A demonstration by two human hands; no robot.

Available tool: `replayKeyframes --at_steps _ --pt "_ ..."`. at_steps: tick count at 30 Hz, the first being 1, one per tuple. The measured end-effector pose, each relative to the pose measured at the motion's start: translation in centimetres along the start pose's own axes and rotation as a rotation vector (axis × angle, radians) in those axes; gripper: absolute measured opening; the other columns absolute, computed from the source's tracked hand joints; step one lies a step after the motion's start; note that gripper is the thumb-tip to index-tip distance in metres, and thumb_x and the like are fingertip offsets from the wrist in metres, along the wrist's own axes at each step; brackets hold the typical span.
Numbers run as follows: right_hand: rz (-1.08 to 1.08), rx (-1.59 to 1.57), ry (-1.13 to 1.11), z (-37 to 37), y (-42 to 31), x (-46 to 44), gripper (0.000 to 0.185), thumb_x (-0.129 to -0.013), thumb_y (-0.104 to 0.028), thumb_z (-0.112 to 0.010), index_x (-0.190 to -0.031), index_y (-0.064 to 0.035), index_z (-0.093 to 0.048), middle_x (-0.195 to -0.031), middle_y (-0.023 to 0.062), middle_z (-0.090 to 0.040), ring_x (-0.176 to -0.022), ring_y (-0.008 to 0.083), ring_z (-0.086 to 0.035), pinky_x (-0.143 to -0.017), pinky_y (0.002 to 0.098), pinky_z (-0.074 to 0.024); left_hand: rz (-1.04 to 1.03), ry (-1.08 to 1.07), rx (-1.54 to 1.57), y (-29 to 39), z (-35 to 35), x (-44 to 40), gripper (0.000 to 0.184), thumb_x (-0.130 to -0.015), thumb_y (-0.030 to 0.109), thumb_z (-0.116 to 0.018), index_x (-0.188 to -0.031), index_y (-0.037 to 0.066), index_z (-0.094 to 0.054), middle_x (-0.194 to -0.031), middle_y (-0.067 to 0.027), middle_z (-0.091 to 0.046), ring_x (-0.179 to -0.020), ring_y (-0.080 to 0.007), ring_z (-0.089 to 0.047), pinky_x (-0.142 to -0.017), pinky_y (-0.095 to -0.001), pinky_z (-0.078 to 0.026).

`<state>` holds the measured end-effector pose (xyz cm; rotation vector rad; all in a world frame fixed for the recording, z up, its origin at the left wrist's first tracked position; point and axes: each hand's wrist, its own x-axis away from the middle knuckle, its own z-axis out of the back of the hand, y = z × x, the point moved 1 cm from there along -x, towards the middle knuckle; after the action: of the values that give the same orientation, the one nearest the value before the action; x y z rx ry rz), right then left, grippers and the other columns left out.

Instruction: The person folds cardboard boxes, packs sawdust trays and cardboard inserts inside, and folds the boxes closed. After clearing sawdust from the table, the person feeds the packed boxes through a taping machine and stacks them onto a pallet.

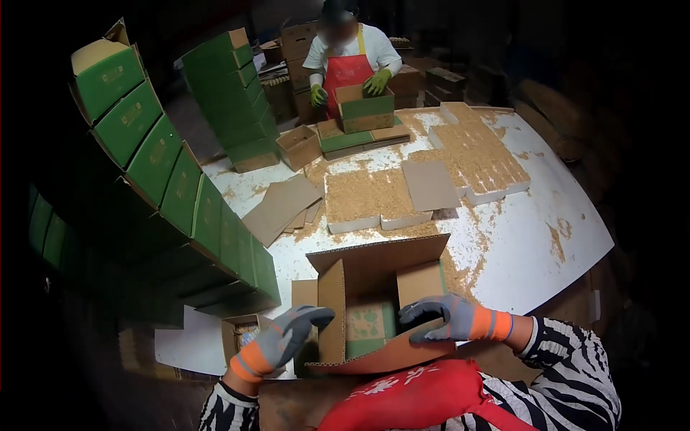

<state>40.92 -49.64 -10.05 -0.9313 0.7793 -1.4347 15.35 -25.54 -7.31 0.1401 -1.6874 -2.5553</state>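
Observation:
An open cardboard box (376, 257) stands upright in front of me with its flaps raised; green printed cardboard shows inside at the bottom. My left hand (291, 334), in a grey glove with an orange cuff, is beside the left flap (332, 316). Its fingers are stretched toward the flap's edge, and I cannot tell whether they press on it. At the box's right side, my right hand (449, 317) wears a matching glove. Its thumb and fingers are apart, curved over the opening near the front flap (388, 357), with no object visible between them.
Tall stacks of green boxes (154, 165) rise at the left. Sawdust-covered white blocks (352, 197) and loose cardboard sheets (282, 208) lie on the white table (553, 258). Across it, a person (351, 68) in green gloves handles another green box (366, 111). A small open box (241, 330) sits near my left wrist.

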Motion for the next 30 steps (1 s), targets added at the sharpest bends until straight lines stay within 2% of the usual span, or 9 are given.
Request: replayKeyframes --at_steps 6,11,13,16,21,23,24,27,30 --pt "0.172 -0.090 -0.183 0.4 -0.6 1.1 0.038 -0.091 -0.021 -0.064 -0.127 -0.0120 -0.063 -0.139 0.0128 -0.053 -0.124 0.0293 -0.053 -0.103 0.0369 -0.0435 -0.035 0.307 0.115 1.1 -4.7 1.8 0.071 -0.074 0.036 -0.080 -0.135 0.009 -0.055 -0.139 -0.0168 -0.049 -0.131 -0.0346 -0.043 -0.109 -0.0436 -0.034" --pt "0.173 -0.130 -0.105 -0.3 0.8 1.7 0.030 -0.092 -0.024 -0.061 -0.117 -0.0090 -0.068 -0.134 0.0145 -0.057 -0.124 0.0308 -0.053 -0.102 0.0390 -0.0436 -0.134 -0.015 -0.364 -3.0 -5.0 1.0 0.025 -0.080 0.029 -0.073 -0.101 0.014 -0.075 -0.133 -0.0083 -0.058 -0.126 -0.0333 -0.049 -0.108 -0.0470 -0.032" --pt "0.014 -0.003 -0.052 0.2 1.3 1.3 0.028 -0.092 -0.024 -0.061 -0.114 -0.0082 -0.069 -0.132 0.0142 -0.057 -0.123 0.0329 -0.053 -0.102 0.0413 -0.0436 -0.019 0.068 -0.182 -5.3 -5.1 0.3 0.043 -0.077 0.027 -0.078 -0.115 0.007 -0.068 -0.131 -0.0125 -0.058 -0.123 -0.0327 -0.051 -0.104 -0.0455 -0.038" --pt "0.251 0.709 0.382 2.2 -2.3 -0.5 0.044 -0.085 -0.022 -0.067 -0.127 -0.0115 -0.059 -0.127 0.0141 -0.058 -0.112 0.0354 -0.056 -0.098 0.0444 -0.0450 -0.006 0.702 -0.021 -4.5 -8.5 -2.1 0.081 -0.072 0.026 -0.084 -0.138 0.000 -0.045 -0.135 -0.0197 -0.050 -0.124 -0.0339 -0.049 -0.103 -0.0437 -0.042" --pt "0.259 0.866 0.812 5.8 -2.6 -5.5 0.062 -0.084 -0.034 -0.068 -0.134 -0.0022 -0.049 -0.129 0.0181 -0.054 -0.120 0.0343 -0.049 -0.105 0.0458 -0.0365 0.326 0.672 -0.045 -6.8 -9.6 -2.6 0.120 -0.067 0.026 -0.088 -0.152 0.002 -0.006 -0.144 -0.0263 -0.033 -0.129 -0.0375 -0.042 -0.105 -0.0435 -0.041" --pt "0.180 0.875 0.512 3.8 -2.1 -3.1 0.060 -0.086 -0.038 -0.065 -0.132 -0.0022 -0.051 -0.128 0.0201 -0.055 -0.119 0.0362 -0.051 -0.106 0.0448 -0.0359 0.374 0.718 -0.004 -4.4 -9.2 -2.5 0.119 -0.068 0.024 -0.087 -0.152 0.001 -0.006 -0.143 -0.0260 -0.034 -0.129 -0.0371 -0.042 -0.105 -0.0437 -0.040" --pt "0.090 0.740 0.220 2.8 -2.1 -1.6 0.057 -0.089 -0.043 -0.061 -0.129 -0.0021 -0.052 -0.127 0.0204 -0.056 -0.119 0.0376 -0.052 -0.107 0.0452 -0.0356 0.334 0.778 -0.065 -3.2 -9.4 -2.6 0.109 -0.075 0.024 -0.082 -0.152 -0.001 -0.009 -0.145 -0.0242 -0.035 -0.130 -0.0323 -0.041 -0.108 -0.0411 -0.035" --pt "0.193 0.676 0.209 -0.2 0.8 2.1 0.051 -0.095 -0.041 -0.055 -0.127 -0.0025 -0.058 -0.130 0.0190 -0.056 -0.127 0.0372 -0.046 -0.110 0.0439 -0.0334 0.139 0.802 -0.473 -5.3 -9.3 -2.5 0.098 -0.081 0.016 -0.075 -0.152 0.000 -0.010 -0.148 -0.0308 -0.029 -0.131 -0.0399 -0.041 -0.103 -0.0432 -0.042" --pt "0.179 -0.100 0.262 3.1 0.8 2.0 0.035 -0.095 -0.022 -0.059 -0.127 -0.0069 -0.060 -0.133 0.0153 -0.057 -0.124 0.0249 -0.053 -0.102 0.0381 -0.0437 0.517 0.682 -0.571 -5.4 -8.2 -3.5 0.078 -0.087 0.035 -0.068 -0.144 -0.003 -0.033 -0.115 -0.0300 -0.061 -0.105 -0.0445 -0.060 -0.088 -0.0447 -0.050"
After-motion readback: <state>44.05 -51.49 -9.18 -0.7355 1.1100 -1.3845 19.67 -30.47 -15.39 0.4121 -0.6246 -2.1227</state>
